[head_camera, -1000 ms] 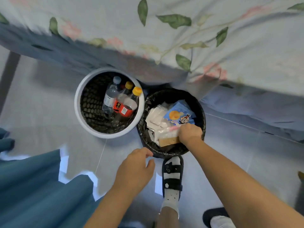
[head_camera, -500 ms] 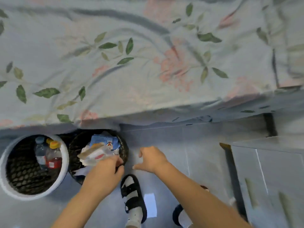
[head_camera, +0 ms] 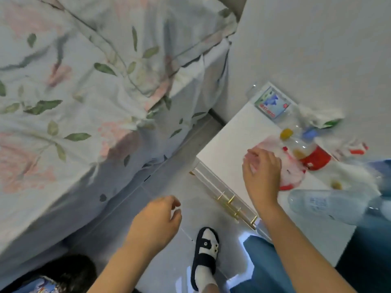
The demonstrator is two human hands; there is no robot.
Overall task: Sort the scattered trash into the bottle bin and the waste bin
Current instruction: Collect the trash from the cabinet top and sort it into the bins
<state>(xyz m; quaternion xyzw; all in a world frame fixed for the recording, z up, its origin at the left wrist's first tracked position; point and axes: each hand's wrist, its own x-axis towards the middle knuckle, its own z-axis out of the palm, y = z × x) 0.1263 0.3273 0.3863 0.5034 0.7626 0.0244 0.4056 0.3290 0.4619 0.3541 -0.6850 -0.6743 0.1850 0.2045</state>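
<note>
Trash lies scattered on the white bedside surface (head_camera: 237, 132): the right hand (head_camera: 262, 174), fingers loose and empty, hovers touching-close over a crumpled pink-and-red plastic wrapper (head_camera: 291, 178). A clear plastic bottle (head_camera: 330, 205) lies crosswise just right. The left hand (head_camera: 155, 224) hangs relaxed, farther off.

Scattered on the white surface (head_camera: 232, 134): a clear bottle (head_camera: 326, 205) lying on its side near the front right edge; a bottle with a red label and yellow cap (head_camera: 304, 148), tilted, blurred; a pink-and-white wrapper (head_camera: 293, 176) with red trim, lying flat beside it; a packet with a blue-and-green print (head_camera: 271, 103) near the wall. Black waste bin (head_camera: 69, 271) at bottom left, on the floor, a blue wrapper inside.
</note>
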